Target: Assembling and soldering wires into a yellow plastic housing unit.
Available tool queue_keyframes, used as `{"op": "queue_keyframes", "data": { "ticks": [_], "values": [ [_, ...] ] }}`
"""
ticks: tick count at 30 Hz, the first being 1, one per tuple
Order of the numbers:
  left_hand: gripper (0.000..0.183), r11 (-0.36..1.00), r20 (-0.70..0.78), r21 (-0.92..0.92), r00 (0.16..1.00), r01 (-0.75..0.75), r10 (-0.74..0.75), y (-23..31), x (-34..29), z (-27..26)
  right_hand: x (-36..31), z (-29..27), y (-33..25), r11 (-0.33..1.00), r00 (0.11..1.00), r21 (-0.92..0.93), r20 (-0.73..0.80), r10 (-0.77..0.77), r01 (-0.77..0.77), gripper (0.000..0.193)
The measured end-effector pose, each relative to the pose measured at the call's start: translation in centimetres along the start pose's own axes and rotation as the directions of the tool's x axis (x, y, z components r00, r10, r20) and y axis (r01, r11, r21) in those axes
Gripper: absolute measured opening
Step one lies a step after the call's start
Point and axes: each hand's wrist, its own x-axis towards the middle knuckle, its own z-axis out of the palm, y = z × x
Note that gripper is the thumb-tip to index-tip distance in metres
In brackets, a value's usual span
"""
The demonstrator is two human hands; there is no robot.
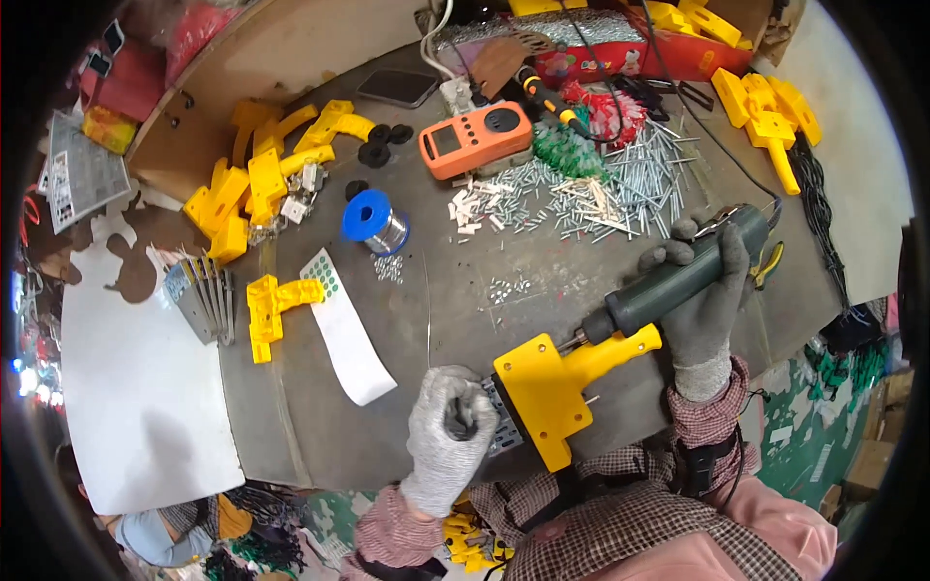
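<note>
On the dark, scuffed desk [542, 281], a ridged metal plate [504, 431] is pinched in the closed grip of the knit-gloved left hand [448, 441]. Beside it lies a smooth yellow plastic handle shell [554, 382], met by the dark-green soldering iron [678, 276] clasped in the gloved right hand [707, 290].

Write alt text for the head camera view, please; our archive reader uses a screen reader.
A person's gloved right hand presses a green-handled soldering iron to a yellow plastic part, which the gloved left hand steadies on a grey workbench. Beyond lie more yellow parts, a blue solder spool, an orange meter and scattered metal pins.
</note>
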Motion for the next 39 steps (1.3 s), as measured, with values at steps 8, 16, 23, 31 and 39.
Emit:
{"op": "queue_keyframes", "data": {
  "ticks": [8, 16, 23, 31, 39],
  "values": [
    [0.019, 0.964, -0.021, 0.174, 0.977, -0.203, 0.21, -0.6, -0.1, 0.3, -0.2, -0.4, 0.2, 0.997, 0.983, 0.019, 0.171, 0.064, -0.069, 0.035],
    [0.021, 0.957, -0.019, 0.18, 0.972, -0.227, 0.234, -0.8, -0.3, 0.7, -0.3, -0.5, 0.2, 0.998, 0.988, 0.039, 0.148, 0.044, -0.05, 0.033],
    [0.022, 0.933, -0.006, 0.198, 0.952, -0.299, 0.306, -1.1, 0.0, 0.5, -0.5, -0.5, 0.2, 0.999, 0.986, 0.041, 0.168, 0.022, -0.029, 0.036],
    [0.027, 0.971, -0.025, 0.086, 0.974, -0.221, 0.224, -1.0, 0.3, -0.2, -0.6, -0.7, 0.2, 1.0, 0.98, 0.0, 0.196, 0.016, -0.016, 0.052],
    [0.015, 0.97, -0.035, 0.214, 0.991, -0.118, 0.129, -1.1, -0.4, 0.3, -0.5, -0.5, 0.2, 0.999, 0.979, 0.001, 0.198, 0.053, -0.054, 0.046]
  ]
}}
